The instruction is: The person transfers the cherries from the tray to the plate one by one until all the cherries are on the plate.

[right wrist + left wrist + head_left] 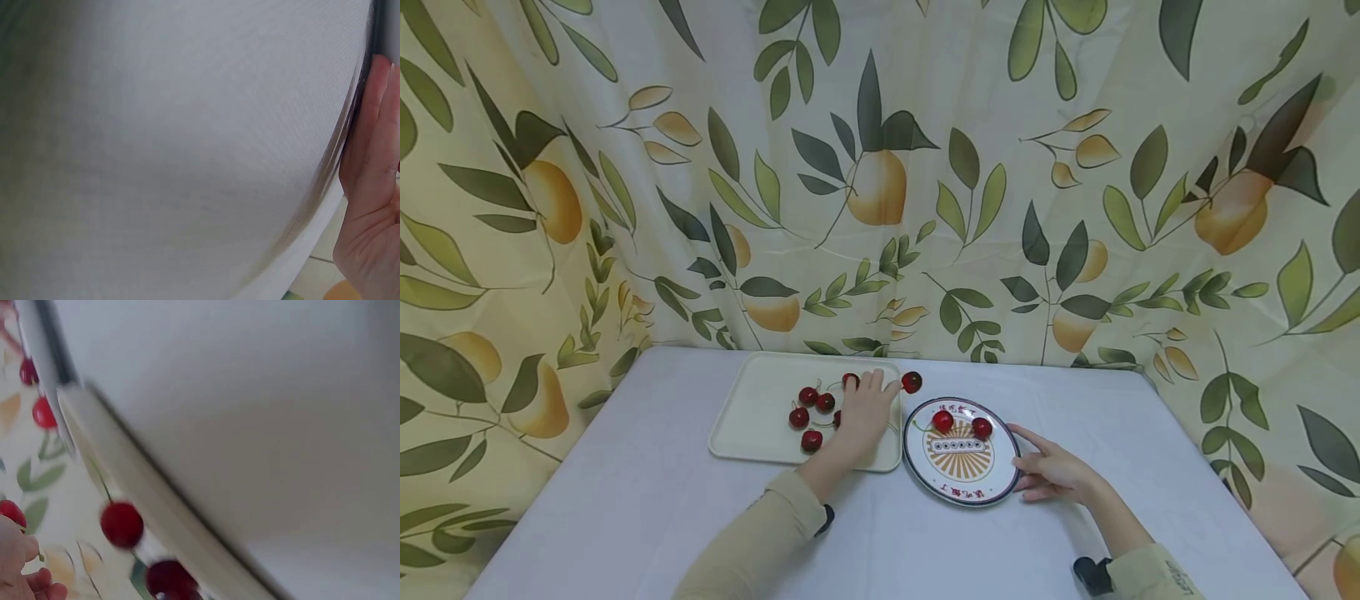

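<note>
Held cherry [912,382]: dark red, located at the fingertips of the left grip [862,417], just off the upper right corner of the tray [748,408] and above the plate. The left grip has the cherry pinched; whether by the flesh or by the stem cannot be told.

Tray: cream, rectangular with rounded corners. At least six further cherries [811,441] lie loosely grouped on its right half, some with thin stems showing; one is partly hidden behind the left grip, and one lies at its fingertips.

Plate [934,481]: round, just beside the tray's right edge; contact between the two cannot be confirmed. White ground, dark band at the rim, gold sunburst and red characters. Two plate cherries [942,422] rest on its upper half, near each other but apart. The right grip [1052,471] grasps the plate at its right rim, one fingertip overlapping the edge.

Surroundings: both items stand on a surface [647,475] covered in white cloth. The person wears beige sleeves [767,525], with a black band [1092,575] at each wrist. Behind hangs a curtain [970,100] printed with yellow fruit and green leaves.
</note>
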`<state>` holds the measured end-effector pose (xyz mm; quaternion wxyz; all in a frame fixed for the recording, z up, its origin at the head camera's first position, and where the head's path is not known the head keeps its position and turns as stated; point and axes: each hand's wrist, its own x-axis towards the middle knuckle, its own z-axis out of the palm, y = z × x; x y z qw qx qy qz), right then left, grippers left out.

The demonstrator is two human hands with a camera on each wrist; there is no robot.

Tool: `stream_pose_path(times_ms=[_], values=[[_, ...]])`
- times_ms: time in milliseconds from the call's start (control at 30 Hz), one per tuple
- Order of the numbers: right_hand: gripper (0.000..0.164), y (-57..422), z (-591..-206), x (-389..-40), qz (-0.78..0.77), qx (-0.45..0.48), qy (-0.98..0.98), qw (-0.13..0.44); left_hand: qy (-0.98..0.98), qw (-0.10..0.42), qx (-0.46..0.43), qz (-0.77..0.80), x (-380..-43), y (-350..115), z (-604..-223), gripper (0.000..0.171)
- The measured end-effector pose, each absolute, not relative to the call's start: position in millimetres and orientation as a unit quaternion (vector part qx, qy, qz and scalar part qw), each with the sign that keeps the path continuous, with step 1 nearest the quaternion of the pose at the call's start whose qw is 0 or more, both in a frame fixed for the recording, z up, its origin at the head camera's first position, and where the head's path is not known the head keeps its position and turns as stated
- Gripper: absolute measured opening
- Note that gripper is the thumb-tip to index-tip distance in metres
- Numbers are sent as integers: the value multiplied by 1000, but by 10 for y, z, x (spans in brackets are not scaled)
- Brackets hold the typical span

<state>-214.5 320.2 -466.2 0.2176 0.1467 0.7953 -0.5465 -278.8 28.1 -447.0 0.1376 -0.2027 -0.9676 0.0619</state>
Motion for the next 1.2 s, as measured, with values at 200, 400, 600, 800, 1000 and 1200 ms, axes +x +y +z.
stream_pose_path(times_ms=[200, 400, 600, 800, 1000, 1200], values=[[65, 3210, -4668, -2149, -550, 142, 793, 221, -956, 126, -244, 103, -2646, 616, -4540, 31], [66, 3205, -4665, -2155, -552, 140, 791, 223, -949, 114, -263, 133, -2538, 822, -4590, 29], [65, 3200, -4659, -2152, -552, 142, 790, 225, -945, 84, -277, 152, -2472, 955, -4681, 32], [65, 3203, -4660, -2149, -543, 147, 797, 222, -941, 79, -278, 176, -2469, 1027, -4747, 33], [65, 3207, -4663, -2151, -538, 148, 799, 223, -939, 94, -281, 175, -2468, 1029, -4790, 29], [65, 3208, -4669, -2157, -542, 147, 797, 224, -939, 89, -282, 176, -2466, 1013, -4788, 35]])
